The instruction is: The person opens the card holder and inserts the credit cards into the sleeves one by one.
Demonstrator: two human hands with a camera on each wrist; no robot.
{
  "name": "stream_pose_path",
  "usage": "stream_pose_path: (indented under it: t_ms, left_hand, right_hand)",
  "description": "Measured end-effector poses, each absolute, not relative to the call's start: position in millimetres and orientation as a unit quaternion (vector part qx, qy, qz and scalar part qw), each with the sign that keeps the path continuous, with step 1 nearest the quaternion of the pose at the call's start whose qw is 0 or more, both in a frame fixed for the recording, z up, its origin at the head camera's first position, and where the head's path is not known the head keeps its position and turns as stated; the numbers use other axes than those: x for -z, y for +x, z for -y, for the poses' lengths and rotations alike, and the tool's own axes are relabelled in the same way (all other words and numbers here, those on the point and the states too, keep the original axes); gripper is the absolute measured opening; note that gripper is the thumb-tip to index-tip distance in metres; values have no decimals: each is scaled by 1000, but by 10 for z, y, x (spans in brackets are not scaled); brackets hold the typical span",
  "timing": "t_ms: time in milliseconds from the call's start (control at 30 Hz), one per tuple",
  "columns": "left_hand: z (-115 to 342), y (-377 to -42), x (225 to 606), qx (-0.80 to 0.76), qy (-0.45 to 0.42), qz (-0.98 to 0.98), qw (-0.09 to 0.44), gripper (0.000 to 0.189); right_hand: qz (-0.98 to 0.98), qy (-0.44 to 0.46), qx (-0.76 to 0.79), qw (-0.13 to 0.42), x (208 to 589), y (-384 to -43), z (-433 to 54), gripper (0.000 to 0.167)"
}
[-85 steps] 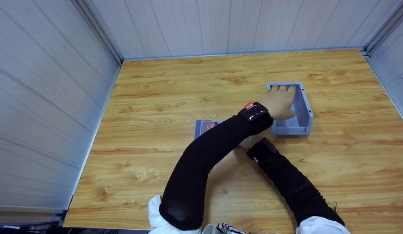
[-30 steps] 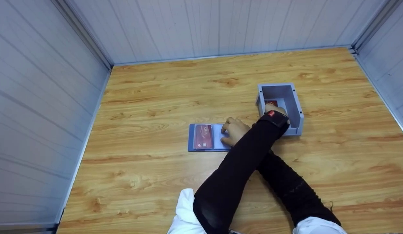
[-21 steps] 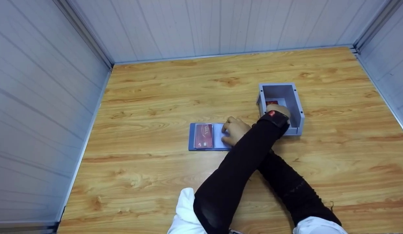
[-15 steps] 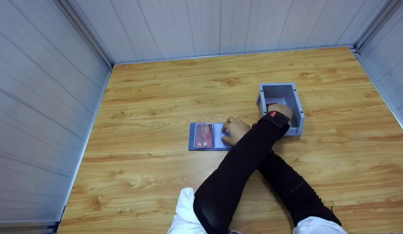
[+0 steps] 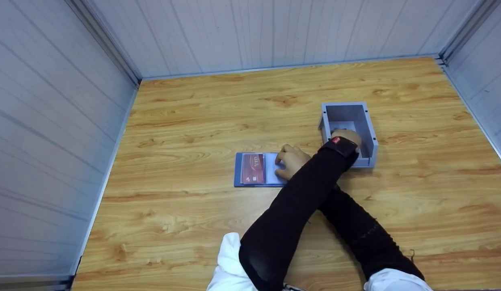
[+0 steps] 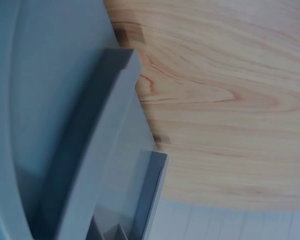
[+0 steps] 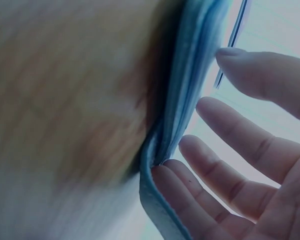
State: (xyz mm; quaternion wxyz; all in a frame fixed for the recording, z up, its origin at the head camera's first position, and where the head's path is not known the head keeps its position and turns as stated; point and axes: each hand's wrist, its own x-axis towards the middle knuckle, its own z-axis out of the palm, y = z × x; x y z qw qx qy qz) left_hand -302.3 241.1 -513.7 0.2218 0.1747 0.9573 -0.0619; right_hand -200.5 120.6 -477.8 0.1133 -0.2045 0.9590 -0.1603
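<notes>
My arms cross over the table. My left hand (image 5: 346, 138) reaches down into a grey plastic bin (image 5: 372, 141); its fingers are hidden behind the wrist, so I cannot tell what they hold. A small dark edge shows just beyond its knuckles. My right hand (image 5: 295, 161) rests on the right part of an open blue card holder (image 5: 238, 169) with clear sleeves. A red card (image 5: 253, 169) marked VIP lies in the left sleeve. In the right wrist view, the fingertips and thumb of that hand (image 7: 270, 170) touch the holder's pages (image 7: 187, 85), fingers loosely bent.
The left wrist view shows only the bin's stepped wall (image 6: 105, 120) beside the wooden table (image 6: 225, 110). A pale panelled wall (image 5: 254, 36) closes the back of the table, with side walls left and right. The left forearm passes over the right one.
My left hand has gone from over the bin's back rim to lower inside it. A red card seen there a second ago tilted and is now out of sight. The right hand stays put.
</notes>
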Motion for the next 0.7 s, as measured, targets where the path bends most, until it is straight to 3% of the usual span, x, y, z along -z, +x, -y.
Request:
stream_pose_path:
  t_ms: [67,267,700]
  left_hand:
    - [-2287,-2951,4946,63,229,-940,245,38]
    - [-2129,-2740,4613,65,263,-931,246,36]
    - [-1988,-2393,4212,117,302,-936,138,25]
  right_hand:
    - [-959,-204,160,115,4765,-2003,-1197,30]
    - [-958,-202,159,123,4731,-1997,-1177,30]
    - [-956,-214,155,128,4729,-2010,-1181,32]
